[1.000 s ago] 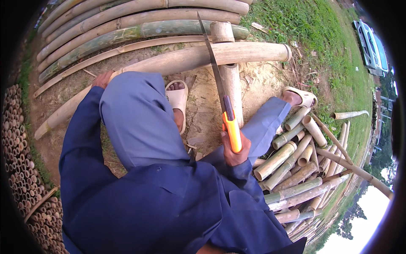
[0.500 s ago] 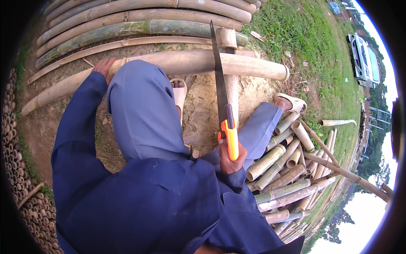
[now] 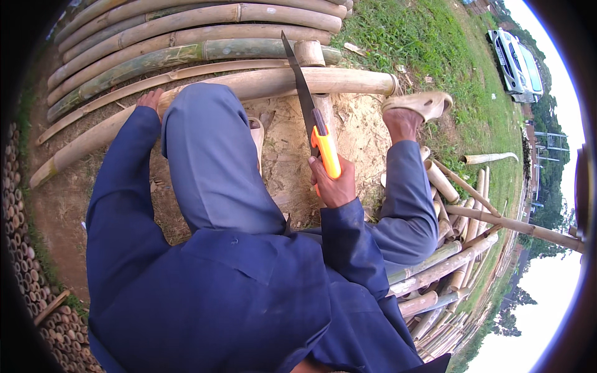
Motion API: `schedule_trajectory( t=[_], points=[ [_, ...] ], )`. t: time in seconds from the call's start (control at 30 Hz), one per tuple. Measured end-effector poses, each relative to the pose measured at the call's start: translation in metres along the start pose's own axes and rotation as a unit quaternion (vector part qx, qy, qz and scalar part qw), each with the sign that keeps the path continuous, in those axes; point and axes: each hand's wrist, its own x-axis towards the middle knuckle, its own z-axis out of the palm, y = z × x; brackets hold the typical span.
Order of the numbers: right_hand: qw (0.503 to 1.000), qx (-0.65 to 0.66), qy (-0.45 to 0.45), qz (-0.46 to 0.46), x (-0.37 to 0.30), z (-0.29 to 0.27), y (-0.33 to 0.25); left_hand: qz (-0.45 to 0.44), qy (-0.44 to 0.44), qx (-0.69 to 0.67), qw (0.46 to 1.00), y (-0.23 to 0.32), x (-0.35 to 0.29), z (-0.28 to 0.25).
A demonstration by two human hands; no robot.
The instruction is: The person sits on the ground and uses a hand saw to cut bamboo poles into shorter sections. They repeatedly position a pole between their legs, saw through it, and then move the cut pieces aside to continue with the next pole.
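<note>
A long tan bamboo pole [image 3: 261, 84] curves across in front of me, its cut end to the right. My left hand [image 3: 151, 101] is closed over the pole beside my bent left knee, its fingers partly hidden. In my right hand [image 3: 336, 180] is a hand saw [image 3: 301, 87], gripped by its orange handle. The dark blade slants up and away across the pole; I cannot tell whether its teeth touch it. Beneath the pole is a short upright bamboo support [image 3: 309, 55]. My right foot, in a beige clog [image 3: 429, 104], is raised near the pole's cut end.
Long bamboo poles [image 3: 186, 38] lie side by side at the far left. Cut bamboo pieces [image 3: 435, 267] are heaped to my right. More bamboo ends [image 3: 25, 248] are stacked at the left edge. Sawdust [image 3: 360, 124] covers the ground ahead. A white vehicle [image 3: 516, 65] stands on grass.
My right foot has lifted off the ground toward the pole's cut end, with the knee bending. My right hand still grips the saw; my left hand stays on the pole. The view has shifted slightly.
</note>
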Motion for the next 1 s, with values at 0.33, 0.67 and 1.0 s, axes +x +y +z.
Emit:
schedule_trajectory(
  t=[0.33,0.67,1.0],
  points=[
    [0.999,-0.007,0.022,-0.039,-0.006,0.005,0.029,-0.004,0.052,-0.014,0.999,-0.012,0.0,0.017],
    [0.997,-0.028,-0.03,0.071,-0.053,-0.047,-0.046,0.014,-0.088,-0.017,0.996,-0.041,0.018,0.013],
    [0.997,-0.06,-0.037,0.025,-0.063,-0.073,-0.035,0.025,-0.096,-0.042,0.994,-0.037,0.038,-0.007]
  ],
)
